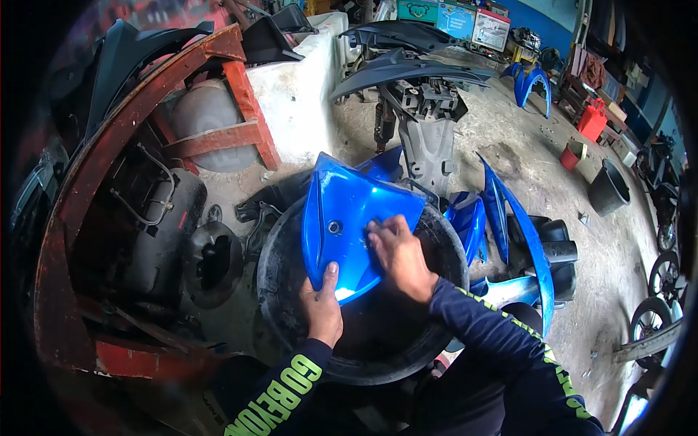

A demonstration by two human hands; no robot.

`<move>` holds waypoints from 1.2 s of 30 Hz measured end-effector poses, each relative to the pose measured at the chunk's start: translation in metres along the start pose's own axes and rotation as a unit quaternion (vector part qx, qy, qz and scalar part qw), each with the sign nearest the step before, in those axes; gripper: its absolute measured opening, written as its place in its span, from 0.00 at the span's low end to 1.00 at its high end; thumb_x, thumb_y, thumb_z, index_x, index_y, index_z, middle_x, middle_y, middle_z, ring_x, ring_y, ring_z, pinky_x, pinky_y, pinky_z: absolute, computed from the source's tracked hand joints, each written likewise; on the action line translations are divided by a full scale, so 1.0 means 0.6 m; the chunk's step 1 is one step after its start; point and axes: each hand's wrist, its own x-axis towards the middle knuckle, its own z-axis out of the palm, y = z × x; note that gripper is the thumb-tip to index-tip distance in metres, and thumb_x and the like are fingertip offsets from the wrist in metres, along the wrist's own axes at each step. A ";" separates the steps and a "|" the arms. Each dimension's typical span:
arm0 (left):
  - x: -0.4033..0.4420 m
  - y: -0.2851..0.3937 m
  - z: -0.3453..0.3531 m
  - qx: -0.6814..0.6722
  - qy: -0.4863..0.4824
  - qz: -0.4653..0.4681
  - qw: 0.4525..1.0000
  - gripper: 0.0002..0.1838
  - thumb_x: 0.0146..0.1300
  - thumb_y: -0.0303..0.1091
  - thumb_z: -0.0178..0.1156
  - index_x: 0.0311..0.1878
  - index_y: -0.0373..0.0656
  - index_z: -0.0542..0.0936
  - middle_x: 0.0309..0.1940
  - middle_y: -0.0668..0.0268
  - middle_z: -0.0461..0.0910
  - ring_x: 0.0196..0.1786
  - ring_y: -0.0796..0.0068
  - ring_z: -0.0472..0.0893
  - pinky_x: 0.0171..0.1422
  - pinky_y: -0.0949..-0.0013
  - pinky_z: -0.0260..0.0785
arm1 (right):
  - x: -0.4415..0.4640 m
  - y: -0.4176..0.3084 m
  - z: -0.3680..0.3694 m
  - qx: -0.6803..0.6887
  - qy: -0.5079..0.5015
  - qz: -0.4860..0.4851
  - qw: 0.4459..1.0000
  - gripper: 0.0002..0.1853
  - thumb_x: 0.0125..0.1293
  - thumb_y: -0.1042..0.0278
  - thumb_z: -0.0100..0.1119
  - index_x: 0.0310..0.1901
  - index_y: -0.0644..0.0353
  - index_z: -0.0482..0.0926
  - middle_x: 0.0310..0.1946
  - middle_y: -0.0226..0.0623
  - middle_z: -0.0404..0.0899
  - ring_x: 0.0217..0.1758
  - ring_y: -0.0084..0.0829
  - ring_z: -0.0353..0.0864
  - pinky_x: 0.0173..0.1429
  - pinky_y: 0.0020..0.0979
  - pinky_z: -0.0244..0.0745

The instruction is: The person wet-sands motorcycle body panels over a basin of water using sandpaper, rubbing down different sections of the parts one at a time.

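Observation:
A glossy blue motorcycle body panel point(342, 218) with a round hole is tilted over a large black tub point(280, 320). My left hand point(323, 309) grips its lower edge, thumb on the painted face and fingers hidden behind. On the panel's right half, my right hand point(400, 258) presses with bent fingertips drawn together. Whatever those fingertips may hold is too small and covered to make out. The inside of the tub below is dark.
More blue panels point(509, 211) lie right of the tub. Beyond it stands a stripped motorcycle frame point(429, 131) with dark plastic covers point(407, 73). A red-brown wooden frame point(58, 254) and an air tank point(163, 225) are at left. A black bucket point(609, 187) stands at right.

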 end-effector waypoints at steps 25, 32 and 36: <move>0.006 0.010 0.009 -0.026 -0.009 -0.037 0.999 0.28 0.64 0.44 0.70 0.58 0.33 0.77 0.50 0.58 0.81 0.51 0.68 0.80 0.60 0.63 0.73 | 0.047 0.021 -0.008 -0.044 -0.020 0.048 0.998 0.14 0.67 0.64 0.65 0.52 0.50 0.86 0.39 0.42 0.77 0.42 0.41 0.80 0.44 0.41 0.78; 0.019 0.026 0.013 -0.039 0.003 -0.060 0.997 0.30 0.71 0.51 0.61 0.62 0.33 0.74 0.54 0.56 0.80 0.53 0.64 0.81 0.55 0.61 0.78 | -0.001 -0.027 0.008 -0.033 -0.032 -0.079 0.996 0.14 0.66 0.63 0.63 0.51 0.54 0.86 0.38 0.45 0.76 0.43 0.42 0.79 0.44 0.42 0.76; 0.020 0.021 0.022 -0.035 -0.005 -0.055 0.998 0.31 0.71 0.57 0.57 0.63 0.38 0.71 0.55 0.57 0.78 0.54 0.63 0.82 0.55 0.54 0.80 | 0.017 -0.015 0.010 -0.081 0.010 -0.014 0.997 0.16 0.62 0.65 0.66 0.53 0.51 0.86 0.37 0.45 0.75 0.41 0.44 0.75 0.43 0.43 0.73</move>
